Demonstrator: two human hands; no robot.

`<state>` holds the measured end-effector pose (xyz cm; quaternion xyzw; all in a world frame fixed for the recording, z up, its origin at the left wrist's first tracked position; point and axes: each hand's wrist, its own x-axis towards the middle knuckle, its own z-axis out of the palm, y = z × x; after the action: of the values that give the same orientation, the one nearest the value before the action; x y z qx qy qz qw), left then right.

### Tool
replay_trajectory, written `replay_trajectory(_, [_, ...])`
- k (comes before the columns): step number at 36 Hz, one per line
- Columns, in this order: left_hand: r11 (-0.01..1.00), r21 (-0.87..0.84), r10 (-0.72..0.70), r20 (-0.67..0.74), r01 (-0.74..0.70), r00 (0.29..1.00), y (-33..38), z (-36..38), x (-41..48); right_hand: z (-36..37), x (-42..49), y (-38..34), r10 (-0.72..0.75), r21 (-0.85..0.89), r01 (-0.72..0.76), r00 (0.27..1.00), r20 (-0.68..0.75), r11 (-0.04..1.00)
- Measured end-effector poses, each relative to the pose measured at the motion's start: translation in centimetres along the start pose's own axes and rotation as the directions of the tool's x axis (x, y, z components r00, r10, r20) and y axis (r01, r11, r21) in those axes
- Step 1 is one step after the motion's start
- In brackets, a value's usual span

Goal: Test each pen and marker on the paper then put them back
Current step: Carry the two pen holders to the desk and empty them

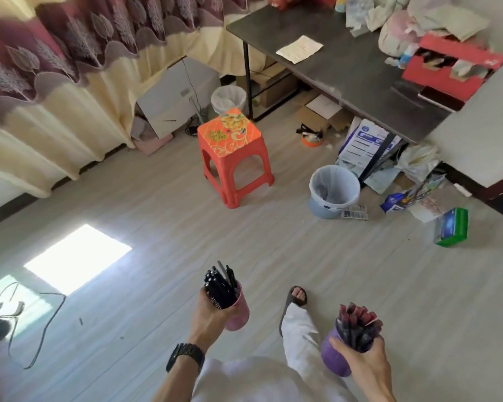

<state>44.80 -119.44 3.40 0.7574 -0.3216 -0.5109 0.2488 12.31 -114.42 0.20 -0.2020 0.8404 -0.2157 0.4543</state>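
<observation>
Down at the bottom of the view, both hands are loaded: the left hand (pixel 208 317), watch (pixel 186 356) on the wrist, is wrapped around a pink cup (pixel 240 311) packed with black pens (pixel 219 288), and the right hand (pixel 360 361) is curled around a purple cup (pixel 333 358) bristling with dark red pens (pixel 357 326). In both cups the pens stand roughly upright, tips leaning a little away from the body, so neither hand has a finger free to pull one out. Between the two cups a slippered foot (pixel 295 300) is planted forward on the pale floor (pixel 273 245). Further out, an orange stool (pixel 233 137) stands almost dead ahead, with a blue bin (pixel 334 192) to its right, well apart from it. And here is what matters: the paper (pixel 299 49), a single sheet, lies flat on the dark table (pixel 346 74) at the far end, ahead and off to the right of both hands, its long side running diagonally toward the table's near edge. It is well apart from the cups, so no testing has begun by the look of it. The right hand's cup sits on the table's side, so I judge it the nearer of the two, though both must be carried across, with the stool just left of that line and the bin close along its right, and set down near the sheet to free the hands.
</observation>
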Motion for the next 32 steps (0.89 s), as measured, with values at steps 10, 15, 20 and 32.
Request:
replay_trajectory(10, [0.999, -0.041, -0.028, -0.109, 0.023, 0.994, 8.3, 3.7, 6.6, -0.1, 10.7, -16.2, -0.16, -0.212, 0.189, 0.976, 0.145, 0.959])
replay_trajectory(15, [0.993, -0.074, -0.097, -0.133, 0.088, 0.986, 11.6, 4.5, 10.8, 0.2, 14.3, -23.5, -0.202, -0.209, 0.242, 0.96, 0.194, 0.947])
replay_trajectory(20, [0.985, -0.131, -0.131, -0.11, 0.116, 0.985, 14.4, 4.5, 16.5, 2.0, 16.9, -28.6, -0.179, -0.204, 0.218, 0.964, 0.194, 0.954])
replay_trajectory(32, [0.998, -0.057, -0.019, -0.02, 0.018, 1.0, 27.4, 0.3, 34.0, 8.3, 20.1, -38.7, -0.054, -0.017, 0.057, 0.989, 0.139, 0.998])
